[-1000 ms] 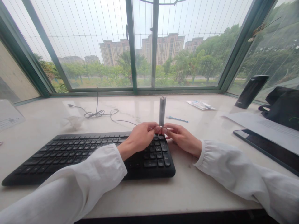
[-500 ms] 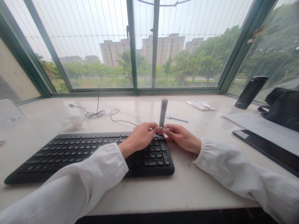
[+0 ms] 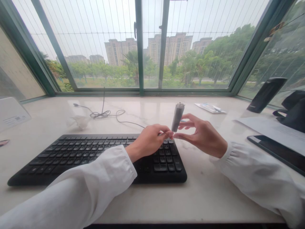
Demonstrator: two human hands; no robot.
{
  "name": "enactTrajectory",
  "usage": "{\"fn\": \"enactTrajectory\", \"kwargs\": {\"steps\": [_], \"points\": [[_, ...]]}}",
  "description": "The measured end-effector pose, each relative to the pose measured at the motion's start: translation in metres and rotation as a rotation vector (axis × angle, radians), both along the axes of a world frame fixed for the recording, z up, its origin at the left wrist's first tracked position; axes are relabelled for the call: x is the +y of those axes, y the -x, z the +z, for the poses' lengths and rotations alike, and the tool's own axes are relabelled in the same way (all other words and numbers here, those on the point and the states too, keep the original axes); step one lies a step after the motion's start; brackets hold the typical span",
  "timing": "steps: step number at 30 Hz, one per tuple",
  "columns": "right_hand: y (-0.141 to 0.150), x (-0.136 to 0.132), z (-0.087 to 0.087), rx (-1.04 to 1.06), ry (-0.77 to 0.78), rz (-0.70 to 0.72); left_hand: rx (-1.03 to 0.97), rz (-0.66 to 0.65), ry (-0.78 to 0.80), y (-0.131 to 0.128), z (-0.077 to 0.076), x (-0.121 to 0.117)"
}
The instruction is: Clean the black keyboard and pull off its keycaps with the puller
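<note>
A slim grey block-shaped tool [image 3: 178, 117] stands nearly upright, tilted slightly right, above the keyboard's far right corner. My left hand [image 3: 152, 138] pinches at its lower end, with thumb and fingertips closed; that end is mostly hidden. Beside it, my right hand [image 3: 200, 133] is spread, its fingers behind the tool's right side and its thumb near the base. Whether those fingertips touch the tool I cannot tell. Under the left hand lies a black keyboard [image 3: 71, 149], its number pad toward the right.
A coiled black cable [image 3: 101, 114] lies behind the keyboard, near a crumpled clear wrapper [image 3: 81, 121]. Farther right are a small packet [image 3: 209, 108], a black phone [image 3: 276, 151], white paper [image 3: 267, 128] and a leaning black object [image 3: 267, 95]. A white box [image 3: 14, 113] stands left.
My right hand has opened from a pinch at the tool's base and moved right and up beside it. The tool leans more to the right. The camera view has shifted slightly.
</note>
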State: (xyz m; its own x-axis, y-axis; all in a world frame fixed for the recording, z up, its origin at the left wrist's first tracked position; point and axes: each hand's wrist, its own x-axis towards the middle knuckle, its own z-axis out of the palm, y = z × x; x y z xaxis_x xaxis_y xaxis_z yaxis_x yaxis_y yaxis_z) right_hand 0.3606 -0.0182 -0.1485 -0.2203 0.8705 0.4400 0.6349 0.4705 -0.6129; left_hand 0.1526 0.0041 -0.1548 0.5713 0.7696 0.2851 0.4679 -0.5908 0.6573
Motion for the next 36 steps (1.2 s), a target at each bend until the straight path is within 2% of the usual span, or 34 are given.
{"fn": "enactTrajectory", "kwargs": {"steps": [2,7,10,15,20,23,26,31,36], "points": [[0.003,-0.001,0.002,-0.032,-0.020,0.005,-0.003,0.000,0.006,0.000,0.000,0.000],[0.007,-0.007,0.003,-0.057,-0.062,0.148,-0.030,-0.030,-0.032,0.004,-0.002,0.000],[0.006,-0.011,0.004,-0.080,-0.076,0.184,0.007,-0.061,-0.084,0.008,-0.005,0.001],[0.009,-0.018,0.004,-0.113,-0.093,0.147,0.040,-0.083,-0.204,0.010,-0.005,-0.001],[0.012,-0.025,0.000,-0.201,-0.168,0.131,0.109,-0.141,-0.289,0.010,0.001,-0.001],[0.010,-0.032,-0.005,-0.265,-0.200,0.152,0.156,-0.185,-0.304,0.016,0.005,0.004],[0.009,-0.041,-0.008,-0.335,-0.268,0.128,0.198,-0.174,-0.296,0.022,0.005,0.009],[0.017,-0.054,-0.006,-0.504,-0.355,0.078,0.368,-0.117,-0.367,0.027,0.002,0.008],[0.034,-0.060,-0.001,-0.781,-0.467,0.032,0.401,-0.224,-0.321,0.033,0.005,0.004]]}}
